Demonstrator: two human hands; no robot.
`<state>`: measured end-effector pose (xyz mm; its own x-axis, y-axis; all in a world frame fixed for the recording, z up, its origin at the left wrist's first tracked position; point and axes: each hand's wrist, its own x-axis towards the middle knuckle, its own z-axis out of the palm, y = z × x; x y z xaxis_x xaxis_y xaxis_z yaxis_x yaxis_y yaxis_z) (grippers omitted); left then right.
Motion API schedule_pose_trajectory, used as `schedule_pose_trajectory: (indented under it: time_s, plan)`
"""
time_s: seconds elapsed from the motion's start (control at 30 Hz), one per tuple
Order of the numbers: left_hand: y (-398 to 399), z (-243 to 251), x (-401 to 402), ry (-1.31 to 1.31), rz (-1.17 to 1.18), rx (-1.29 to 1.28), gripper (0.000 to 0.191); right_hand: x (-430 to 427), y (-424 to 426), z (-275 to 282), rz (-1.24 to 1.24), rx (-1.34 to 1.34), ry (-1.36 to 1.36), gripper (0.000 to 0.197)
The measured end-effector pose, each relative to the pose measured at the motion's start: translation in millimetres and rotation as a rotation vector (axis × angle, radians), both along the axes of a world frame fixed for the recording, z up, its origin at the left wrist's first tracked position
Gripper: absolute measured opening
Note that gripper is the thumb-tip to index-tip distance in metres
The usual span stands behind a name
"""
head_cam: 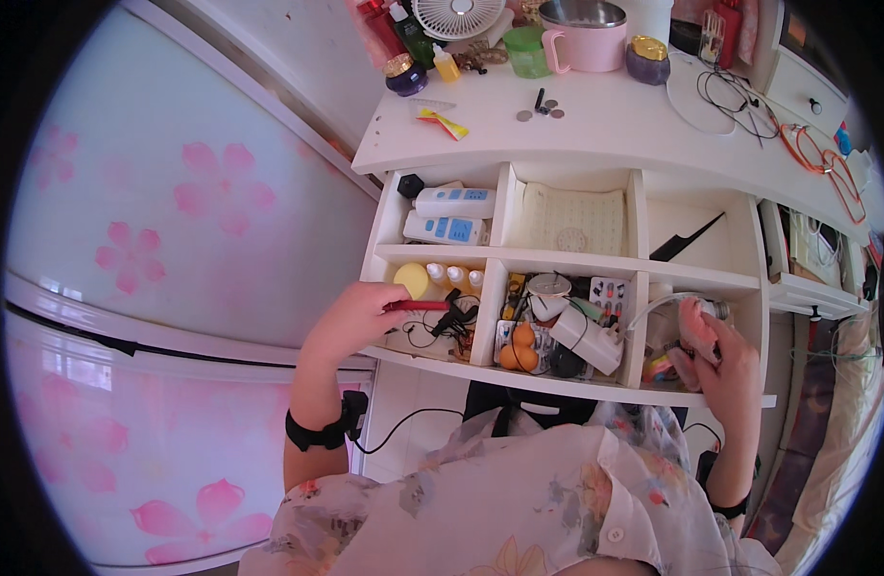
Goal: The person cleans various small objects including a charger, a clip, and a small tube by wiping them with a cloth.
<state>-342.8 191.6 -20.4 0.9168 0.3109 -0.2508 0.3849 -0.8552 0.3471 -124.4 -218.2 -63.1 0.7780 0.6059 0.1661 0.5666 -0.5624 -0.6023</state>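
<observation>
An open drawer (442, 359) with compartments lies before me. At its front left, my left hand (359, 317) grips a slim red object (421, 305) above a tangle of dark cables (452, 317); a round yellow item (411, 280) and small white-capped bottles (457, 276) are just behind it. My right hand (730, 367) is in the front right compartment, its fingers on a crumpled pink item (697, 325) beside a pale curved tube or cord. The front middle compartment holds a white adapter (588, 339), orange gourd-shaped pieces (519, 354) and a capsule blister pack (610, 296).
Power strips (454, 202), a paper sheet (573, 216) and a black comb (683, 240) lie in the rear compartments. On the tabletop (485, 137) stand a pink pot (589, 45), jars and a fan (459, 13). A flowered cabinet (161, 288) is at left; another drawer (816, 299) protrudes at right.
</observation>
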Motion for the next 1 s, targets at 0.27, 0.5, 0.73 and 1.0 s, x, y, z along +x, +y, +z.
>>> schedule_pose_trajectory:
  time_s: [0.27, 0.5, 0.73, 1.0]
  plan:
    - [-2, -24, -1, -0.042, -0.118, 0.004, 0.033, 2, 0, -2, 0.005, -0.015, -0.006, 0.044]
    - [2, -41, -8, -0.03, 0.018, -0.331, 0.032, 1, 2, 1, -0.013, -0.027, 0.022, 0.045]
    - [9, -50, -8, 0.029, -0.036, -0.352, 0.029, 2, 1, 0, 0.001, -0.026, 0.01, 0.045]
    - [7, -53, -5, 0.116, -0.049, -0.24, 0.027, 2, 1, 1, -0.001, -0.022, 0.005, 0.044]
